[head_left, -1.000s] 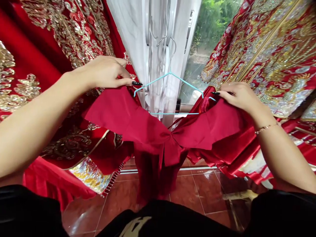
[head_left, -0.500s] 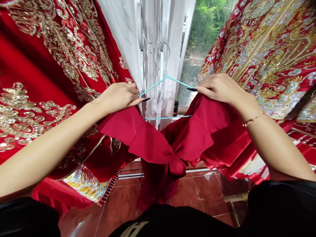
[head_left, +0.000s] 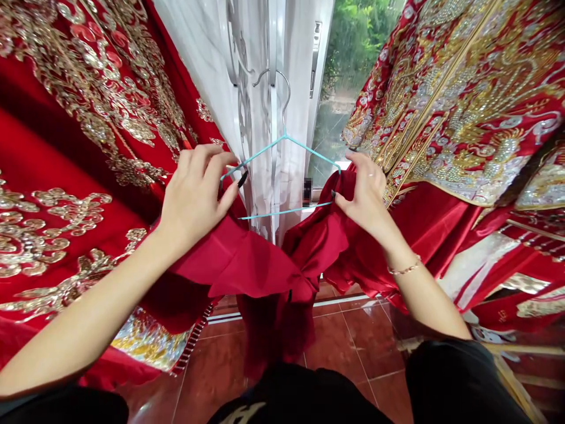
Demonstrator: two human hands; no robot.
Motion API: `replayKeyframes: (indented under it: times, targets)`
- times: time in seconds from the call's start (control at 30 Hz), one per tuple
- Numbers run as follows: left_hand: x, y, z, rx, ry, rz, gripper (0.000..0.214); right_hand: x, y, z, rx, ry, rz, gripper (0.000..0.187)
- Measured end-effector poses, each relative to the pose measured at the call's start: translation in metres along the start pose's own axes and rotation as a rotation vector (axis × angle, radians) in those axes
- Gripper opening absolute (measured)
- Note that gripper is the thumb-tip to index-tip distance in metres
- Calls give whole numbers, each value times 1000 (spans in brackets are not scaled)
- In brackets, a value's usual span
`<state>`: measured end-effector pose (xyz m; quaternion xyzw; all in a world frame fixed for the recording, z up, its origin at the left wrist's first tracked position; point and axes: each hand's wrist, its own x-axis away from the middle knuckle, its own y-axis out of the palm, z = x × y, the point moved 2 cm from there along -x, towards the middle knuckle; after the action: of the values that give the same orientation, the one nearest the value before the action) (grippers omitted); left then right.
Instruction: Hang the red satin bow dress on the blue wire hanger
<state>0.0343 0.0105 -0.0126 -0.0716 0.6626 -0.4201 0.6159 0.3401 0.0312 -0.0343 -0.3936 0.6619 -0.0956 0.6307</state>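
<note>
My red dress (head_left: 260, 268) hangs in front of me, between my two hands and under the thin blue hanger (head_left: 285, 136). The cloth looks smooth and soft. Its wide top flops down in big folds, and they bunch into a puffy knot (head_left: 304, 285) in the middle, with a long piece of darker cloth hanging below. The hanger is shaped like a flat triangle, with a shiny bent hook (head_left: 288, 97) on top and a straight bar at the bottom. My left hand (head_left: 198, 188) is bent over one end of the hanger, with my thumb and its pointy black nail (head_left: 242, 178) sticking out; I can't tell if those fingers are squeezing anything. My right hand (head_left: 364, 191) is by the other end, thumb and pointer apart with red cloth between them, and I can't tell if they grip it. A bumpy gold bracelet (head_left: 405, 268) goes around my right wrist. On my left hangs red cloth with curly, sparkly gold shapes (head_left: 128, 88). On my right is a red jacket (head_left: 441, 106) full of gold and silver beads. Shiny red-brown square tiles (head_left: 339, 338) cover the floor.
</note>
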Motion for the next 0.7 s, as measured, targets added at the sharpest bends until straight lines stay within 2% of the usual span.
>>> replayKeyframes:
  times: [0.07,0.17,0.33,0.5,0.7]
  targets:
    - [4,5,2,6,-80,-47,38,8,21,7,5,64,-15,73]
    - [11,11,2,-36,-172,-94,45,11,38,14,-26,111,24,72]
    - [19,16,1,-7,-212,26,46,5,42,12,45,149,68,61]
    - [18,29,-10,-12,-220,151,41,7,43,3,221,183,79,49]
    - [17,38,-8,6,-293,214,39,14,43,-6,285,151,80,52]
